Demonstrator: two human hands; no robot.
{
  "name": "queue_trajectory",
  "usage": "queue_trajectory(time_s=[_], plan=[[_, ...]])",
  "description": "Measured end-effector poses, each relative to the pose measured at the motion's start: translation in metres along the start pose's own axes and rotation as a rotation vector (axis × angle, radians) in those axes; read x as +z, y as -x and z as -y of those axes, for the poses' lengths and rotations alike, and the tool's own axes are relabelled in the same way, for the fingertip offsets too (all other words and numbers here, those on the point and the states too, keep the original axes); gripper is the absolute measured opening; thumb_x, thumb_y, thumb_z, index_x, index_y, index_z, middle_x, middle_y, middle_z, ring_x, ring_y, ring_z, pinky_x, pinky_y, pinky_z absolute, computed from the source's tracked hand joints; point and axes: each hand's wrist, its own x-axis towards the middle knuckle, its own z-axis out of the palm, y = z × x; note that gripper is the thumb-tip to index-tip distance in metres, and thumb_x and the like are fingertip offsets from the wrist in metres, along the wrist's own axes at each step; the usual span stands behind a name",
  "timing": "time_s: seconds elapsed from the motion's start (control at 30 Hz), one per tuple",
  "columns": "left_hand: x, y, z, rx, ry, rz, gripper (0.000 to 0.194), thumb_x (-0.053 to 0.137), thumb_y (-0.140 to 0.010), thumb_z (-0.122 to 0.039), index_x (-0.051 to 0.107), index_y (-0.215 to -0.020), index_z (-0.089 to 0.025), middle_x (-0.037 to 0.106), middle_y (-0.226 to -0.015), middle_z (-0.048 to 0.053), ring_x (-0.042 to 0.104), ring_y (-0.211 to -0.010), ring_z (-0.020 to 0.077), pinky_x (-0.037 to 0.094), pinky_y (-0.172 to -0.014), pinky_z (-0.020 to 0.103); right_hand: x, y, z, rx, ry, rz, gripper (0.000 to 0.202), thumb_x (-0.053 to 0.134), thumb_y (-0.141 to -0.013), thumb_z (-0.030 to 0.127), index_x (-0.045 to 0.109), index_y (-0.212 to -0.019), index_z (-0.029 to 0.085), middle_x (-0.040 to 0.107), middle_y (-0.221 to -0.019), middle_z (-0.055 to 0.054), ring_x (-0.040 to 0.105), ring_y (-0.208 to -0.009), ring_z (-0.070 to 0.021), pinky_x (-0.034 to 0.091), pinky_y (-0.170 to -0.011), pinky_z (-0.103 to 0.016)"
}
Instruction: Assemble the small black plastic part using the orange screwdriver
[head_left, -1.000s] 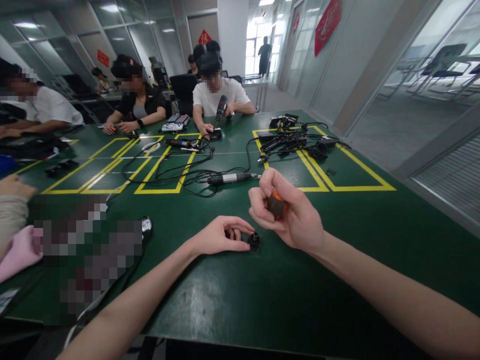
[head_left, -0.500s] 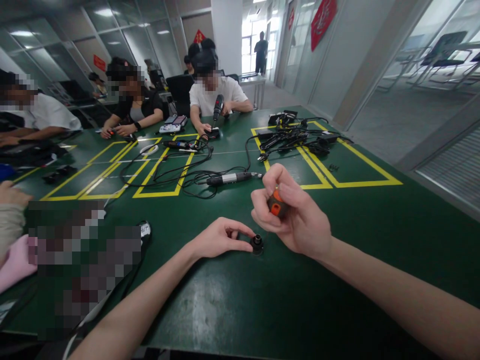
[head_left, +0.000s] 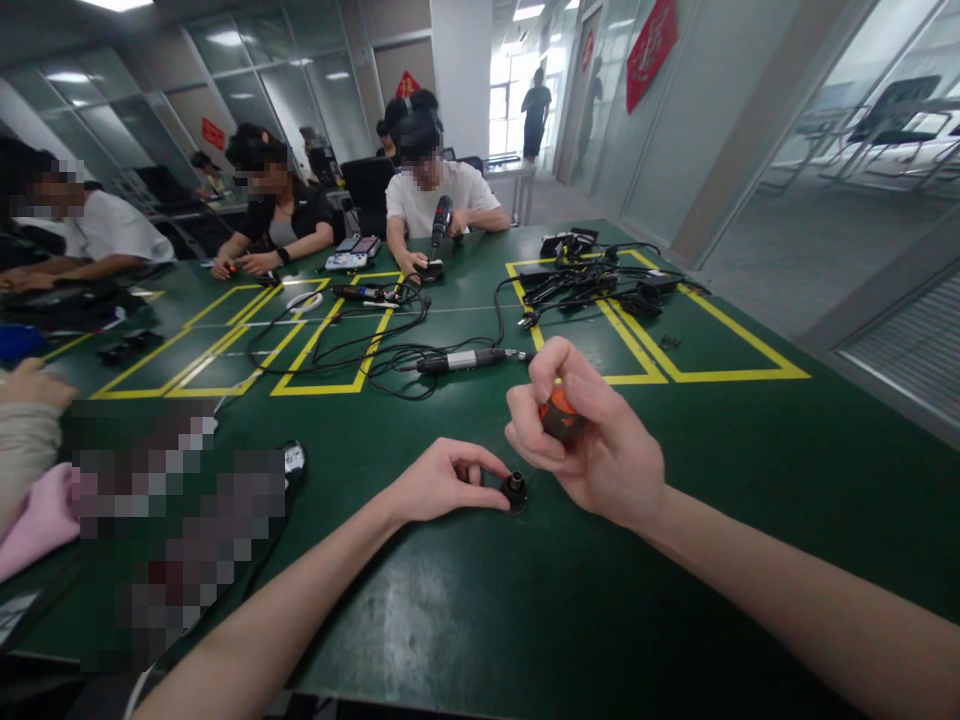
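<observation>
My left hand rests low over the green table. Its thumb and forefinger close on a small round black part with a short metal post sticking up in its middle. Just to the right and higher up, my right hand is wrapped round a stubby orange and dark grey handle, which looks like a screwdriver's. Any shaft or tip of it is hidden from view. The handle and the black part are apart.
Beyond my hands lies a corded grey and black electric screwdriver. Tangled black cables and adapters lie at the back right, near a few tiny dark pieces. Across the table a person holds a power drill.
The handle has turned in my right hand, so the hole in its orange end no longer shows. My left hand keeps its pinch on the black part. The view has shifted slightly.
</observation>
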Motion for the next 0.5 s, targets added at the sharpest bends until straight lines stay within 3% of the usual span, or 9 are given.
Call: queue_trajectory(time_s=[0.13, 0.3, 0.4, 0.5], plan=[[-0.003, -0.001, -0.002, -0.026, 0.014, 0.049, 0.057, 0.089, -0.067, -0.048, 0.080, -0.108, -0.011, 0.054, -0.052, -0.006, 0.038, -0.047, 0.0056, 0.027, -0.049, 0.021, -0.001, -0.002, 0.000, -0.018, 0.021, 0.018, 0.029, 0.051, -0.101, 0.039, 0.052, -0.079, 0.021, 0.048, -0.061, 0.005, 0.029, -0.043, -0.0058, 0.021, -0.039, -0.018], [-0.006, -0.002, -0.006, -0.027, -0.029, 0.101, 0.052, 0.086, -0.072, -0.044, 0.079, -0.113, -0.012, 0.054, -0.052, -0.005, 0.041, -0.047, 0.0063, 0.030, -0.048, 0.020, -0.003, -0.003, -0.001, 0.009, -0.006, 0.038, 0.035, 0.047, -0.102, 0.045, 0.048, -0.076, 0.021, 0.037, -0.053, 0.009, 0.019, -0.041, -0.0055, 0.018, -0.038, -0.018], [-0.008, -0.002, -0.009, -0.027, -0.060, 0.136, 0.050, 0.083, -0.076, -0.042, 0.079, -0.115, -0.013, 0.057, -0.056, -0.004, 0.041, -0.045, 0.0056, 0.029, -0.046, 0.019, -0.003, -0.002, 0.000, 0.005, -0.034, 0.060, 0.032, 0.048, -0.100, 0.051, 0.047, -0.084, 0.023, 0.036, -0.052, 0.011, 0.016, -0.040, -0.0058, 0.017, -0.039, -0.018], [-0.009, -0.001, -0.013, -0.006, -0.096, 0.177, 0.045, 0.079, -0.081, -0.041, 0.078, -0.117, -0.014, 0.054, -0.055, -0.006, 0.039, -0.044, 0.0048, 0.028, -0.045, 0.018, -0.003, -0.001, 0.001, 0.008, -0.027, 0.059, 0.026, 0.053, -0.098, 0.047, 0.043, -0.087, 0.025, 0.038, -0.051, 0.012, 0.014, -0.039, -0.0057, 0.016, -0.039, -0.018]])
